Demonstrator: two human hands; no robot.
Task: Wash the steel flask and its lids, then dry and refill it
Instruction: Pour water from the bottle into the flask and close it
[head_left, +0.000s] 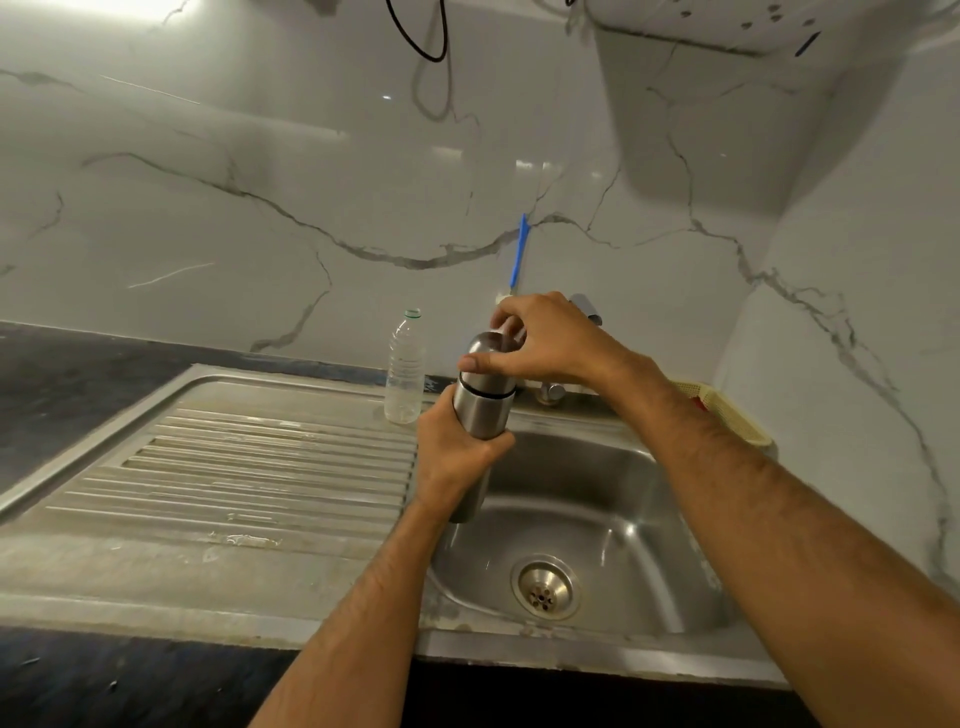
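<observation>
A steel flask stands upright in the air over the left edge of the sink basin. My left hand grips its body from the left and below. Its rounded steel outer lid sits on top, above a dark seam. My right hand comes in from the right and grips this lid, thumb on its front and fingers curled over the top. The flask's lower end shows below my left hand.
A clear plastic bottle without a cap stands on the ribbed steel drainboard. The tap sits behind my right hand. A yellow basket lies at the right. The drain is in the basin floor.
</observation>
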